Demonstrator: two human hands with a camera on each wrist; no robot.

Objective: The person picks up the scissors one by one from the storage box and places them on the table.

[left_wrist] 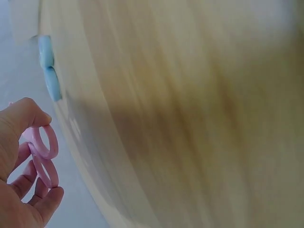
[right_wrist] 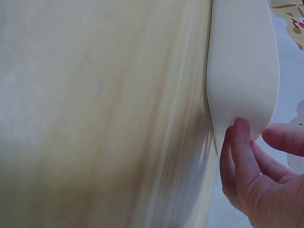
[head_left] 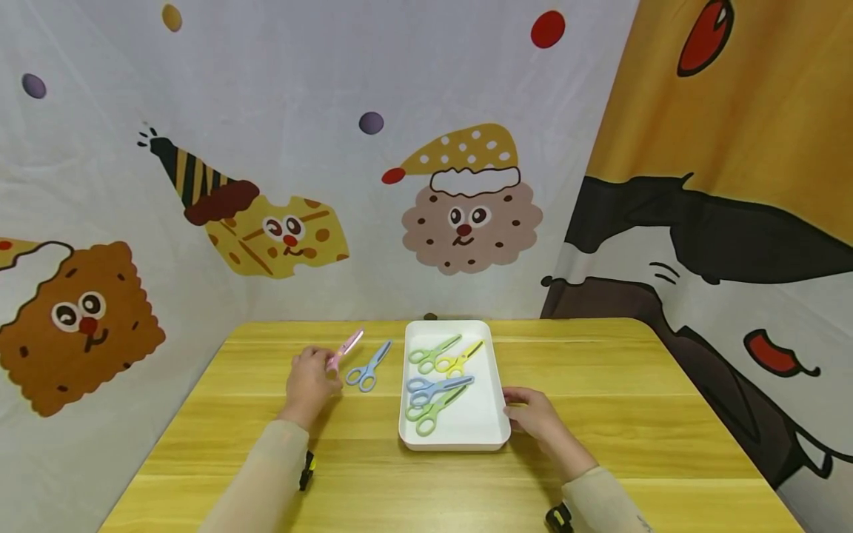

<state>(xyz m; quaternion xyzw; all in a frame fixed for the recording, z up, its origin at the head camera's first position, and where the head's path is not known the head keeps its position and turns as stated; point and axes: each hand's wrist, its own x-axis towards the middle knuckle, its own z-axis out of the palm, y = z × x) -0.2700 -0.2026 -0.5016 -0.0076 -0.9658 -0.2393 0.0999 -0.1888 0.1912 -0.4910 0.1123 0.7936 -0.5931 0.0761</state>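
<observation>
My left hand pinches pink scissors by the handle, blades pointing away; the left wrist view shows the pink handle loops between thumb and fingers. Beside them, blue scissors lie on the table. My right hand holds the right side of a white tray. In the right wrist view its fingertips press the tray's outer wall and the thumb sits at the rim. Inside the tray on its left half lie green scissors, blue scissors, yellow scissors and another green pair.
The wood-grain table runs back to a hanging cloth printed with cartoon food characters. Dark bands with buckles sit at both wrists, below the hands.
</observation>
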